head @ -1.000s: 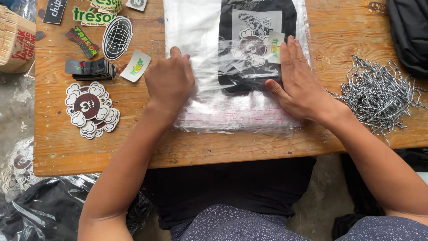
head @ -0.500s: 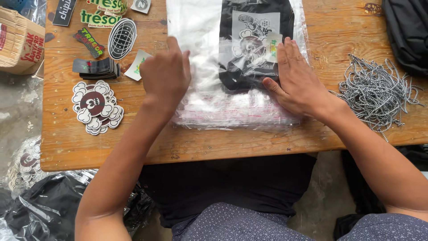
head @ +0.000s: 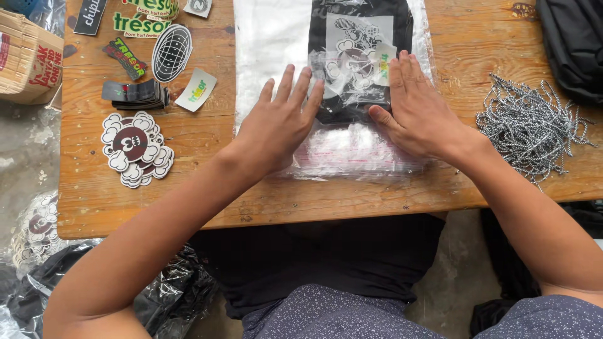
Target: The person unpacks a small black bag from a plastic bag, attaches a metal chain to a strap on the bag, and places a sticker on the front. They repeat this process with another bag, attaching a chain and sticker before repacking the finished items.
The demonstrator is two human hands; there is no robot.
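Note:
A clear plastic bag (head: 267, 44) lies flat on the wooden table (head: 188, 207). Inside it is a folded black garment (head: 342, 107) with a white cartoon print and a small card. My left hand (head: 279, 122) lies flat on the bag, fingers spread, its fingertips at the garment's left edge. On the garment's right part my right hand (head: 418, 110) presses flat, thumb pointing left. Neither hand grips anything.
Stacks of stickers (head: 135, 147) lie at the table's left, with a dark stack (head: 135, 94) and loose printed stickers above. A pile of grey-white cords (head: 534, 125) lies at the right. A black bag (head: 575, 44) sits top right, a cardboard box (head: 28, 56) far left.
My left hand has slid to the right across the bag and spread its fingers toward the garment. My right hand has stayed pressed on the garment.

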